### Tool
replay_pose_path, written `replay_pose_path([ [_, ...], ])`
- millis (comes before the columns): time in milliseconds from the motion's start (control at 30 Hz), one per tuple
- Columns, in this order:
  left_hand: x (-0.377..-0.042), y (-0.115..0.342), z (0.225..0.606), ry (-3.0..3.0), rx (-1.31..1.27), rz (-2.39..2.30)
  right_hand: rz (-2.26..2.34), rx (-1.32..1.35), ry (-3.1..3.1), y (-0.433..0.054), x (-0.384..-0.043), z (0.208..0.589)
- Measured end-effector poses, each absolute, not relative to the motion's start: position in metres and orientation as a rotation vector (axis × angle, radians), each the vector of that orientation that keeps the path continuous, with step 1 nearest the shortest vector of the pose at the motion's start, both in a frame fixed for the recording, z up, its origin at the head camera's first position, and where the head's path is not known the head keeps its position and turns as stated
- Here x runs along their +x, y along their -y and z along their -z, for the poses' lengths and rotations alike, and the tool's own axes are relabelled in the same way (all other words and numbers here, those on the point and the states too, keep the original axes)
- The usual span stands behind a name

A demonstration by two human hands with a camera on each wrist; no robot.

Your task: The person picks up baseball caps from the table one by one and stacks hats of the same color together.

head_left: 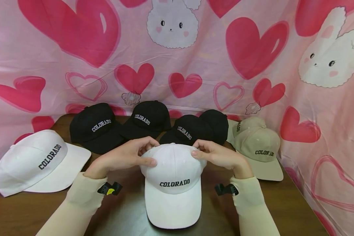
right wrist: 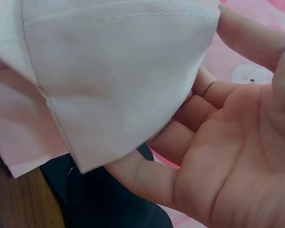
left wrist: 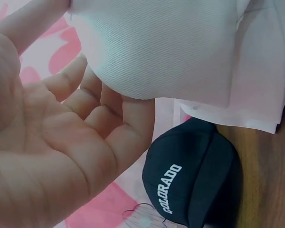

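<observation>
A white baseball cap [head_left: 173, 206] with black COLORADO lettering is held between both hands at the middle of the table, its brim pointing toward me. My left hand [head_left: 125, 153] grips the left side of the crown, thumb on the front and fingers behind. On the opposite side my right hand [head_left: 219, 154] pinches the crown the same way. In the left wrist view, fingers curl behind the white fabric [left wrist: 166, 52]. The right wrist view has the cap's lower edge [right wrist: 118, 95] lying over the fingers.
Another white cap [head_left: 51, 160] sits at the left. Black caps [head_left: 95, 126] line the back of the brown wooden table [head_left: 121, 216]. Two beige caps [head_left: 256, 142], one overlapping the other, are at the right. A pink heart-and-rabbit cloth [head_left: 206, 59] hangs behind and along the sides.
</observation>
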State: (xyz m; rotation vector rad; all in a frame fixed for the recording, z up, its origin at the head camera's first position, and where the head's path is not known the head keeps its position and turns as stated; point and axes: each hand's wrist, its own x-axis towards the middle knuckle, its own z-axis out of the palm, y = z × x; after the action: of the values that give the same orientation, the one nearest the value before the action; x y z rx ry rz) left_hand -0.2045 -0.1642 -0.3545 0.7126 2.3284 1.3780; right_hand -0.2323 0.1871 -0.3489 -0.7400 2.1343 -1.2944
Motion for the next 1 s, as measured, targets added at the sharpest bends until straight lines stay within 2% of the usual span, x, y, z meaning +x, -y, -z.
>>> replay_pose_path([
  [533, -0.21, 0.163, 0.365, -2.359, 0.616, -1.324, 1.286, -0.645, -2.166, -0.184, -0.236, 0.36],
  [1000, -0.212, 0.161, 0.367, -2.418, 0.668, -1.337, 1.154, -0.659, -2.316, -0.187, -0.235, 0.356],
])
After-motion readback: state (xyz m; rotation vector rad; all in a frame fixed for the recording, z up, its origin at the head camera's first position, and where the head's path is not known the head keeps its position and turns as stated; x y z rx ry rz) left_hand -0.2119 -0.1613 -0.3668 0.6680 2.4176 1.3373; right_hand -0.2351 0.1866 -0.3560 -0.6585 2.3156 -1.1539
